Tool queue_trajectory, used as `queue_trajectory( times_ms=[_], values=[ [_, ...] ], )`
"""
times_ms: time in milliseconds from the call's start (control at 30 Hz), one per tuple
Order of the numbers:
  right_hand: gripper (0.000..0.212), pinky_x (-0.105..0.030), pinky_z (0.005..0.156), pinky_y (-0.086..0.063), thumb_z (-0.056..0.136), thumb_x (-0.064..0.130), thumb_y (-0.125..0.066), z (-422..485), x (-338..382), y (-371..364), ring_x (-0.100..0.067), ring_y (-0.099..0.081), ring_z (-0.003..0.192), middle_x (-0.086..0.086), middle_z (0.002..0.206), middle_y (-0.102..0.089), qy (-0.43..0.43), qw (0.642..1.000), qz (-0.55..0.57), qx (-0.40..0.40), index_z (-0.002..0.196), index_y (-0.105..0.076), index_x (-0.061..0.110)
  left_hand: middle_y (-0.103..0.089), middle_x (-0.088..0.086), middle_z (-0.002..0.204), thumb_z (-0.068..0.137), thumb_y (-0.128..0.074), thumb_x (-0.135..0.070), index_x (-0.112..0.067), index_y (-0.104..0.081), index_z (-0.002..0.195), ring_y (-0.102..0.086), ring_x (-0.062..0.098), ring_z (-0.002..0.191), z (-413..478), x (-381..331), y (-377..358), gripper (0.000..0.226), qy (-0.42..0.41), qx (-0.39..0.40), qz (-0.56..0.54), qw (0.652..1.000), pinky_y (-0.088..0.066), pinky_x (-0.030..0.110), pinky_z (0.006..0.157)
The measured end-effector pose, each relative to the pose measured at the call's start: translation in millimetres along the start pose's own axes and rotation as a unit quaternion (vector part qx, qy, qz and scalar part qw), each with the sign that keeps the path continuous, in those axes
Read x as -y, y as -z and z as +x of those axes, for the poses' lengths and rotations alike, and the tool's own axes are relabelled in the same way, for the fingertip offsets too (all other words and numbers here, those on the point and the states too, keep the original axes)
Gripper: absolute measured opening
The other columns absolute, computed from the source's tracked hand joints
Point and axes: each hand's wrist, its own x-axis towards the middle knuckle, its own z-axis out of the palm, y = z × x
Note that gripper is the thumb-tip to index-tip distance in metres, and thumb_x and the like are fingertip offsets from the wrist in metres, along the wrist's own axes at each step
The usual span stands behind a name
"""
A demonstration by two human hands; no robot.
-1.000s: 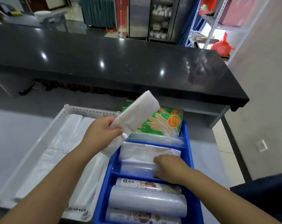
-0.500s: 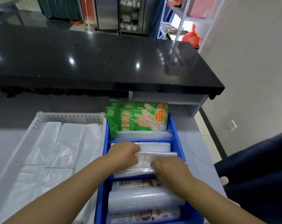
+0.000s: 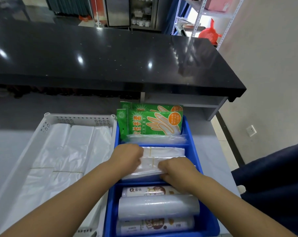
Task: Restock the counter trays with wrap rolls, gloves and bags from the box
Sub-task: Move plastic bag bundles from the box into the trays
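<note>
Both hands grip a banded bag bundle (image 3: 150,164) lying crosswise in the middle compartment of the blue tray (image 3: 110,211): left hand (image 3: 127,157) curled over its left end, right hand (image 3: 176,170) pinching its near edge.

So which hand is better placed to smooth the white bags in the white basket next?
Left, probably. The left hand grips the bag pack at the blue tray's left wall, beside the white basket; the right hand would have to cross it.

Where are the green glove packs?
Head view: the green glove packs stand in the far compartment of the blue tray, right of the white basket, behind the clear bag bundles.
</note>
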Motion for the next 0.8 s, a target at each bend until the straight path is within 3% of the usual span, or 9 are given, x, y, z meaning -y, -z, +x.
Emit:
queue_trajectory(
  times_ms=[67, 133, 200, 267, 367, 433, 567, 667, 800],
  values=[
    [0.010, -0.033, 0.072, -0.045, 0.085, 0.029, -0.054, 5, 0, -2, -0.028, -0.060, 0.087, -0.006, 0.096, -0.067, -0.005, 1.000, 0.020, 0.013, 0.091, -0.060, 0.023, -0.065, 0.003, 0.099, 0.085, -0.053, -0.022, -0.018, -0.055, 0.080, -0.059, 0.027, 0.093, -2, 2, 2, 0.007, 0.005, -0.011, -0.011, 1.000, -0.042, 0.033, 0.068],
    [0.009, -0.033, 0.071, -0.045, 0.084, 0.028, -0.055, 8, -2, -5, -0.027, -0.059, 0.087, -0.005, 0.095, -0.067, -0.014, 0.999, 0.039, 0.022, 0.090, -0.061, 0.024, -0.063, -0.001, 0.106, 0.086, -0.056, -0.029, -0.021, -0.062, 0.097, -0.057, 0.023, 0.100, -6, 5, 6, 0.015, 0.004, -0.048, -0.037, 0.998, -0.046, 0.034, 0.075],
    [0.008, -0.032, 0.069, -0.045, 0.083, 0.028, -0.056, 11, -5, -6, -0.025, -0.059, 0.084, -0.004, 0.093, -0.067, -0.020, 0.998, 0.045, 0.026, 0.089, -0.061, 0.025, -0.064, -0.005, 0.103, 0.086, -0.058, -0.036, -0.025, -0.064, 0.100, -0.058, 0.017, 0.097, -13, 7, 9, 0.019, -0.008, -0.070, -0.089, 0.994, -0.045, 0.030, 0.072],
    [0.010, -0.032, 0.069, -0.046, 0.081, 0.030, -0.057, 13, -6, -7, -0.023, -0.057, 0.081, -0.003, 0.093, -0.067, -0.022, 0.998, 0.040, 0.034, 0.089, -0.060, 0.025, -0.066, -0.009, 0.095, 0.083, -0.060, -0.044, -0.029, -0.064, 0.096, -0.058, 0.012, 0.084, -23, 3, 9, 0.020, -0.017, -0.023, -0.145, 0.989, -0.042, 0.026, 0.066],
    [0.011, -0.030, 0.064, -0.042, 0.078, 0.034, -0.058, 16, -9, -5, -0.020, -0.053, 0.077, 0.000, 0.093, -0.066, -0.020, 0.999, 0.035, 0.037, 0.088, -0.057, 0.029, -0.066, -0.007, 0.094, 0.079, -0.061, -0.048, -0.031, -0.060, 0.096, -0.057, 0.014, 0.081, -33, -6, 2, 0.024, -0.035, 0.040, -0.114, 0.992, -0.040, 0.028, 0.065],
    [0.026, -0.031, 0.066, -0.043, 0.076, 0.042, -0.061, 14, -13, 0, -0.020, -0.056, 0.086, 0.003, 0.101, -0.065, -0.026, 0.999, 0.026, 0.023, 0.100, -0.056, 0.033, -0.067, -0.004, 0.099, 0.080, -0.060, -0.041, -0.029, -0.058, 0.100, -0.059, 0.019, 0.089, -33, -7, -1, 0.023, -0.028, 0.030, -0.085, 0.996, -0.039, 0.028, 0.066],
    [0.048, -0.033, 0.088, -0.046, 0.077, 0.045, -0.066, 4, -20, 7, -0.014, -0.052, 0.111, 0.012, 0.124, -0.056, -0.015, 0.998, 0.030, -0.060, 0.121, -0.049, 0.036, -0.066, 0.000, 0.106, 0.085, -0.054, -0.034, -0.028, -0.054, 0.107, -0.059, 0.023, 0.095, -32, -8, -4, 0.024, -0.004, 0.040, -0.088, 0.995, -0.036, 0.029, 0.066],
    [0.038, -0.030, 0.092, -0.045, 0.082, 0.041, -0.062, -3, -18, 5, -0.011, -0.051, 0.112, 0.013, 0.125, -0.056, 0.010, 0.997, 0.046, -0.068, 0.118, -0.052, 0.036, -0.065, 0.002, 0.105, 0.087, -0.051, -0.034, -0.026, -0.051, 0.101, -0.056, 0.022, 0.087, -33, -11, -7, 0.015, 0.009, 0.073, -0.105, 0.992, -0.035, 0.029, 0.064],
    [0.020, -0.032, 0.083, -0.050, 0.090, 0.038, -0.050, -10, -19, 1, -0.016, -0.058, 0.098, 0.004, 0.112, -0.065, -0.004, 0.997, 0.078, 0.017, 0.106, -0.058, 0.030, -0.063, 0.000, 0.100, 0.089, -0.049, -0.034, -0.027, -0.046, 0.086, -0.049, 0.017, 0.077, -36, -13, -2, 0.009, 0.014, 0.127, -0.126, 0.984, -0.036, 0.030, 0.063]
  ],
)
